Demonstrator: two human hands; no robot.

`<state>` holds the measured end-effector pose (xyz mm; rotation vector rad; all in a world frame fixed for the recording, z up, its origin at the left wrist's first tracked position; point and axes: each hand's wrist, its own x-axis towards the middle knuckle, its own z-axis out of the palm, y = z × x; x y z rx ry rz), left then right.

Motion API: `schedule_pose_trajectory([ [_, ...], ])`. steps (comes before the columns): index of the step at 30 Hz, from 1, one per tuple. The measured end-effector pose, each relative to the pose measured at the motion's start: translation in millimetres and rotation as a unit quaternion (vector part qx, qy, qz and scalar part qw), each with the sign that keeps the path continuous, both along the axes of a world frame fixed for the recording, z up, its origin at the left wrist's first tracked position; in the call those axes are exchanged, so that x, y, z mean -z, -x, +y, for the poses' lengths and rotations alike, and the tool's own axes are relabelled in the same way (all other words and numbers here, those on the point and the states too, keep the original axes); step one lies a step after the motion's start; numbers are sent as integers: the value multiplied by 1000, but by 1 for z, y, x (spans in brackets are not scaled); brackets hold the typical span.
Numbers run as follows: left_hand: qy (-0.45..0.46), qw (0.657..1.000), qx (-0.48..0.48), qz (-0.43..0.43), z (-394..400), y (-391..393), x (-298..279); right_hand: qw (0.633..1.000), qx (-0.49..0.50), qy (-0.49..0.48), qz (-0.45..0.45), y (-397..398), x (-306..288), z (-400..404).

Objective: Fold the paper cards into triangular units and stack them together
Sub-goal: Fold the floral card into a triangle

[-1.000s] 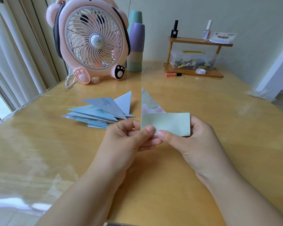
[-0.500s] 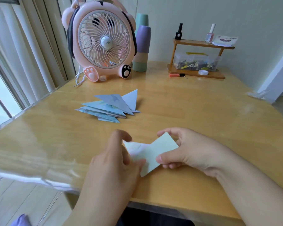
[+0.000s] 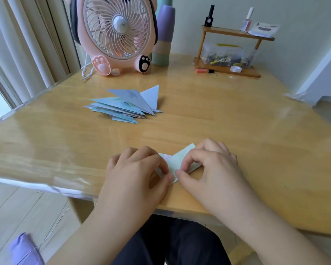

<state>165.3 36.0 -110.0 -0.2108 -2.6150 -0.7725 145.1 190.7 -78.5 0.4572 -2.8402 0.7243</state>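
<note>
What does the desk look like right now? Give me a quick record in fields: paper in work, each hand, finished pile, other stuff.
paper in work: pale green paper card, flat on the wooden table near its front edge, partly folded
left hand: fingers curled, pressing the card's left part down
right hand: thumb and fingers curled on the card's right part
finished pile: stack of folded triangles, further back and to the left, untouched
other stuff: pink fan, small wooden shelf at the back

bare table (image 3: pixel 227 119) right of triangle stack (image 3: pixel 126 104); fan (image 3: pixel 117 33) behind it.
</note>
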Motion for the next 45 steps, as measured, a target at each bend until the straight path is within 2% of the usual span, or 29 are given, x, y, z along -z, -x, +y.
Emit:
schedule_pose_trajectory([
  [6, 10, 1000, 6, 17, -2, -1, 1, 997, 17, 3, 70, 8, 16, 3],
  [10, 20, 1000, 0, 17, -2, 1, 2, 997, 51, -23, 56, 22, 5, 28],
  [18, 16, 1000, 4, 7, -3, 0, 1, 996, 52, -50, 41, 28, -1, 38],
  [21, -3, 1000, 11, -1, -5, 1, 0, 996, 36, -57, 57, 24, 0, 30],
  [25, -24, 999, 36, -28, -10, 0, -2, 996, -23, -19, 80, 11, 7, 0],
  [30, -50, 996, 50, -56, -16, -2, -4, 996, -77, 7, 48, 6, 10, -10],
  [39, -52, 995, 45, -77, -16, -2, -6, 999, 15, -24, 16, 26, -3, 35],
  [45, -56, 994, 39, -81, -14, -2, -9, 999, -36, -30, 17, 16, -2, 12],
])
